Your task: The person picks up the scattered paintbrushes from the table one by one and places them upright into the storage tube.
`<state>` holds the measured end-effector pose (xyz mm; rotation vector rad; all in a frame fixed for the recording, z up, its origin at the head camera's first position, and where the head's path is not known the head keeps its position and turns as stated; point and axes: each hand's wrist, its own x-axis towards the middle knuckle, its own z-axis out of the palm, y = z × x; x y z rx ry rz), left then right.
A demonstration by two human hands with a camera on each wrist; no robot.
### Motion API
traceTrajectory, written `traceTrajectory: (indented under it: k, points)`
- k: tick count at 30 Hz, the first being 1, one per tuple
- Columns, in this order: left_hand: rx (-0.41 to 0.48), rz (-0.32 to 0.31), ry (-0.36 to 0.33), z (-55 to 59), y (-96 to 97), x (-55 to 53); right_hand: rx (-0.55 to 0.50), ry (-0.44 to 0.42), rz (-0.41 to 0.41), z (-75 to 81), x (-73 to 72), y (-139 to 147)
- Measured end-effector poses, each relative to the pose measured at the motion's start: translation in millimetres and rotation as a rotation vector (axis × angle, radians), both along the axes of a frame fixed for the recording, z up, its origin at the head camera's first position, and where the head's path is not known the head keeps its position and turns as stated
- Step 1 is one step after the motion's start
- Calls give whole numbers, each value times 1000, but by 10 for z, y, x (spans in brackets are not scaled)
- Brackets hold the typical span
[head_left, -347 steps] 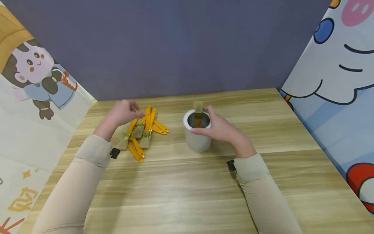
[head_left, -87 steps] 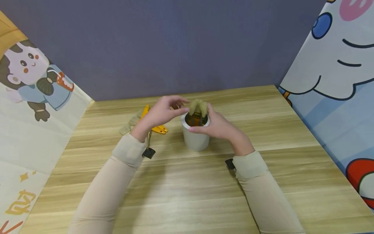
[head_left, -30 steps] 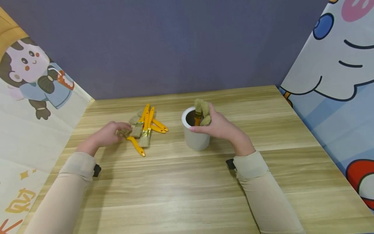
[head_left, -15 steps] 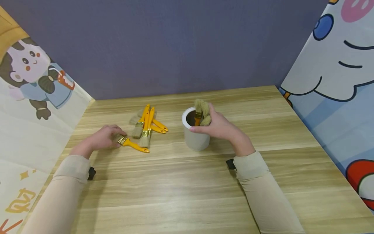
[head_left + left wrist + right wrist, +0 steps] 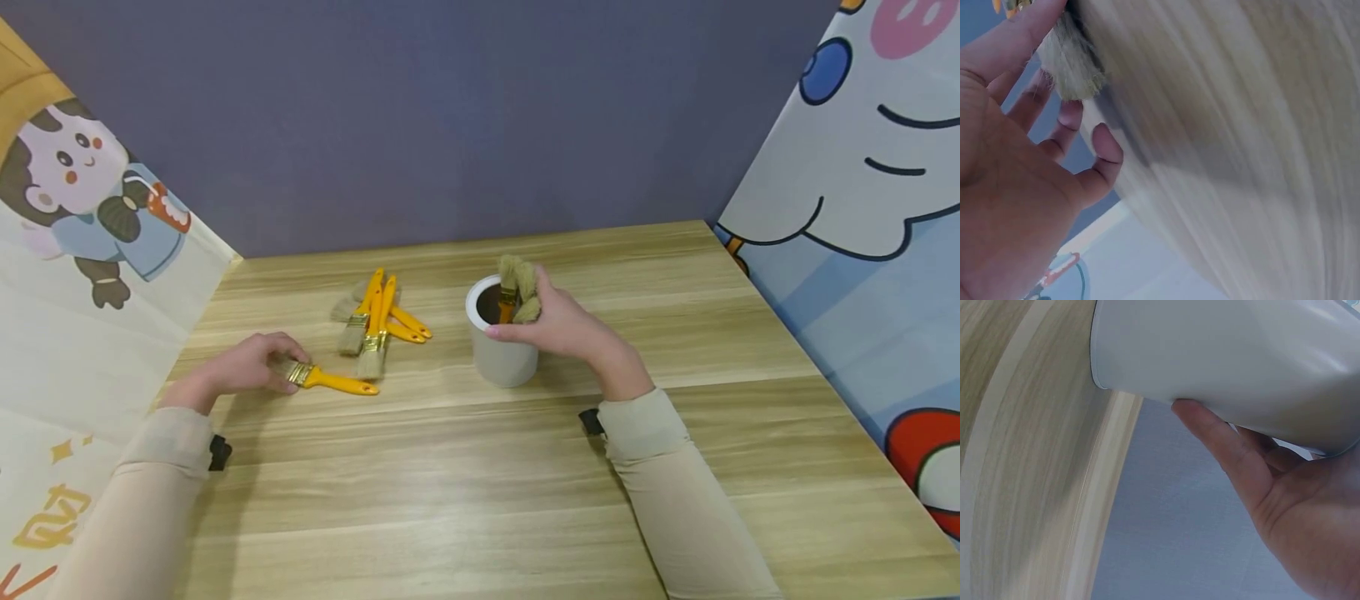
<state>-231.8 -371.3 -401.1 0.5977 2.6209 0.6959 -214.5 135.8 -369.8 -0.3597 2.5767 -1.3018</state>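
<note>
My left hand [image 5: 243, 367] pinches a paintbrush [image 5: 341, 383] by its bristle end, left of the pile, with the yellow handle pointing right. Its pale bristles [image 5: 1072, 62] show between thumb and fingers in the left wrist view. A white cylindrical cup [image 5: 504, 358] stands upright on the table, and my right hand [image 5: 573, 337] grips it round the rim from the right. In the right wrist view the thumb lies along the cup wall [image 5: 1222, 350]. Several paintbrushes [image 5: 516, 275] stand in the cup, bristles up, leaning toward the right hand; their lower handles are hidden inside.
Between left hand and cup lies a crossed pile of several yellow-handled paintbrushes [image 5: 377, 312]. The wooden table [image 5: 465, 483] meets a dark blue-grey panel [image 5: 465, 125] at the back. Cartoon-printed walls border its left and right sides.
Earlier the cup held one visible brush; now several. My left hand went from pile to cup and back, then drew one brush leftward and swung its handle level. The right hand stayed.
</note>
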Motion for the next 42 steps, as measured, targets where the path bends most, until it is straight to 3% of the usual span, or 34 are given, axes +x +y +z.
traceTrajectory:
  k: [3,6,8,11,15,22,30,42]
  points:
    - [-28,31,-39,62,-71,10,-3,-4,1,3,3,-12]
    - [-37,90,-127,200,-166,29,1,-10,7,5,5,-29]
    - [-19,135,-187,318,-216,47,2,-15,11,5,7,-39]
    - [46,168,-223,486,-247,64,2,-14,11,5,10,-37]
    - [104,173,-184,631,-221,61,-6,-3,5,-1,7,-15]
    - [230,228,-122,691,-149,27,-9,-7,8,-4,12,-7]
    - [543,305,-66,742,12,-8,-20,0,10,7,19,-20]
    - [679,252,-12,1085,568,-170,-10,-9,2,8,14,-4]
